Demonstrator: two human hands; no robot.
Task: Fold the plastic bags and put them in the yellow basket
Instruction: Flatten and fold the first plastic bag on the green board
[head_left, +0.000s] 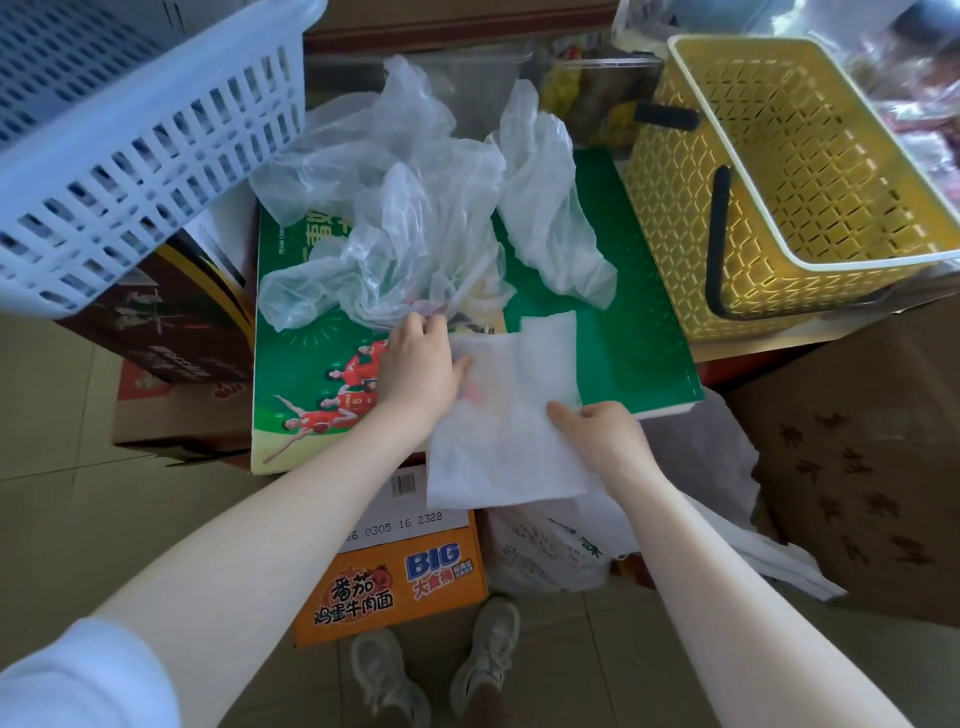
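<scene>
A: Where is the flat white bag being kept?

B: It is being laid over the near edge of the green box, half on it, half overhanging toward the person.

A: Grips?

B: Left hand is being held at the bag's left edge, thumb resting on the bag, fingers curled at the far end next to the crumpled clear bags. What those fingers are pinching cannot be told. Right hand is being held at the bag's right edge, fingers curled round the edge, thumb on top.

A: Other bags?

B: The clear ones are being left piled at the box's far left corner. Another crumpled white bag is being left along the far-right part of the lid.

A: Yellow basket?

B: It is being kept just right of the box, tilted, black handles down, no bags seen inside.

A: Anything else?

B: A blue basket is being kept at far left, an orange noodle carton on the floor below.
</scene>
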